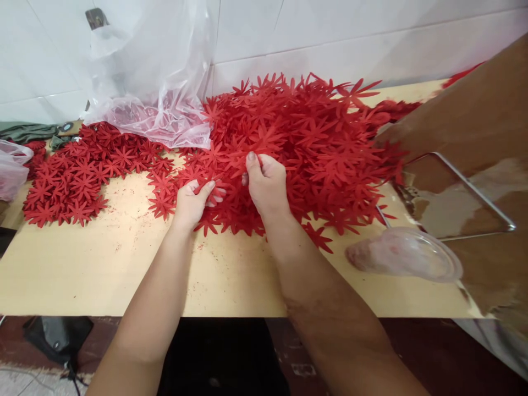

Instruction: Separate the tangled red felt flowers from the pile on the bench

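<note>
White wall tiles [330, 33] back a pale wooden table [103, 269] heaped at centre frame with red flower cutouts [322, 143]. At the pile's near edge, the left hand [192, 203] pinches a flower between thumb and fingers, while the right hand [266, 184] grips several. A clear plastic bag [152, 82] slumps at upper left.

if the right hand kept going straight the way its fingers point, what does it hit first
The right hand points away from the person, into the big pile of red flower cutouts it already touches. Going on, it would likely just push deeper into that pile; the white tiled wall lies beyond, though depth is hard to judge.
</note>
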The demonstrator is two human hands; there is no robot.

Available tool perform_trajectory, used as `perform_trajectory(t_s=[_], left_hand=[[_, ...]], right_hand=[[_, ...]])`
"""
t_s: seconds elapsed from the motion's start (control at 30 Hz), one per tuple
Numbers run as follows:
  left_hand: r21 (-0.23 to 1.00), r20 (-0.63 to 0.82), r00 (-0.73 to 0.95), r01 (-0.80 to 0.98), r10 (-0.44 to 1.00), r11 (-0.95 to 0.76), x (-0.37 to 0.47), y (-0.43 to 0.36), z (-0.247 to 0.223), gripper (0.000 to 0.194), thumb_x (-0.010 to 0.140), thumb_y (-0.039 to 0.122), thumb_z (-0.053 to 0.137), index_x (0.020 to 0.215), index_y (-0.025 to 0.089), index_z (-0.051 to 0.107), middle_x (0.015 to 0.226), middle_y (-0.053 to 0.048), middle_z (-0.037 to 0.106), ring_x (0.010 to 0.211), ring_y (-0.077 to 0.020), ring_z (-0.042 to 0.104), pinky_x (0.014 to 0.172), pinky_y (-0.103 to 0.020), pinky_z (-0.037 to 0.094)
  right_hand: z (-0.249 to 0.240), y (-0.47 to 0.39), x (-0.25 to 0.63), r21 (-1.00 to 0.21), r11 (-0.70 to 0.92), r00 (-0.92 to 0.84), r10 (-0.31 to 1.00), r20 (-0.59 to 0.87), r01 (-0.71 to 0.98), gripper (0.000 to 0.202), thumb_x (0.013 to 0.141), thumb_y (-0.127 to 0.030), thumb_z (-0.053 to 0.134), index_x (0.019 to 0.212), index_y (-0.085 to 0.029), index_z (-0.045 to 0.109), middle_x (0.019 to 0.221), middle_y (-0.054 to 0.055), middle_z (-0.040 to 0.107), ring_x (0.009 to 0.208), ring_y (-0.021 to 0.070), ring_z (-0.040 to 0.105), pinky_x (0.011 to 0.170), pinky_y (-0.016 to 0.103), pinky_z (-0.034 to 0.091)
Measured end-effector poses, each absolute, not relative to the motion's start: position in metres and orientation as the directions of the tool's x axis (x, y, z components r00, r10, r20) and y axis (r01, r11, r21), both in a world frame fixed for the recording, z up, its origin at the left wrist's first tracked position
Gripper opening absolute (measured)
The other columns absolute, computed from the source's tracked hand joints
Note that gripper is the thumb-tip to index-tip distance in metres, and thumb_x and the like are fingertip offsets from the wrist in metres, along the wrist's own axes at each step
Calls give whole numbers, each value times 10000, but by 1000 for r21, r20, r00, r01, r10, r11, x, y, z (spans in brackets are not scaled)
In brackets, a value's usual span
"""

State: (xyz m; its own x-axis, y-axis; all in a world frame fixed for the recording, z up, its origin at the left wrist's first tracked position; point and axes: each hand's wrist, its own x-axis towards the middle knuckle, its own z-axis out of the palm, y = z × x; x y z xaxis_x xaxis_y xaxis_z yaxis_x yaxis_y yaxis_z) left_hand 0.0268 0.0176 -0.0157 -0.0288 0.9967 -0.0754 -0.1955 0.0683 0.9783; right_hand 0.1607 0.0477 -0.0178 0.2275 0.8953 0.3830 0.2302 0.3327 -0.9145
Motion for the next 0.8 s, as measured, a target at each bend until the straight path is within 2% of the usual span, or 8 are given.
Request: perform_trajectory(t_s=[0.1,0.2,0.3,0.37,0.47,0.53,0.67,0.8], left_hand=[[988,-78,-83,-138,993,66,26,19,-17,297,747,387,642,614,139,546,449,22,583,362,-36,468,413,-165,348],[992,-57,-128,-122,990,41,26,20,-18,315,769,409,611,611,146,538,414,43,531,356,-32,437,412,-167,337],[985,-41,-172,-169,984,11,27,20,-17,149,742,272,653,751,147,573,582,37,622,449,-37,501,483,-172,391],[981,-69,-177,-191,982,34,29,19,-16,100,749,160,620,833,151,568,665,38,643,481,-40,519,503,-177,410],[980,-116,-95,-173,989,99,32,17,-14,96,795,75,506,829,145,561,599,47,603,470,-46,523,494,-173,420],[983,-124,-14,-135,992,121,34,16,-13,117,822,85,474,778,144,564,530,50,568,458,-52,528,495,-168,429],[990,-129,31,-58,991,131,37,12,-13,150,834,160,518,692,137,560,541,31,602,415,-44,519,449,-152,397],[986,-161,-17,-46,987,160,38,7,-14,146,844,212,523,917,147,632,682,0,684,422,-35,523,430,-143,373]], right_hand=[[-14,45,161,-913,335,199,903,382,231,476,817,-559,485,516,-216,348,441,-45,339,431,81,342,434,249,324],[-14,45,157,-921,352,124,919,374,164,378,782,-469,564,555,-211,409,494,-43,422,481,88,419,480,243,402],[-18,48,154,-929,362,38,930,365,82,218,720,-376,625,702,-208,487,657,-22,558,597,112,532,585,271,490],[-20,48,153,-930,365,-17,931,364,55,213,701,-346,632,799,-208,503,763,-1,601,644,122,569,618,287,514],[-20,45,152,-923,380,-124,921,370,60,329,704,-336,634,986,-211,522,875,24,632,716,142,603,657,304,530],[-20,43,151,-924,372,-166,920,354,91,348,705,-316,634,1023,-207,546,861,24,641,729,150,606,662,309,532],[-22,46,151,-932,318,-47,948,315,172,84,734,-232,554,791,-184,591,682,-1,607,618,136,571,624,313,522],[-28,59,164,-889,364,214,879,427,277,51,734,-200,525,762,-185,564,744,25,617,699,153,586,749,354,519]])
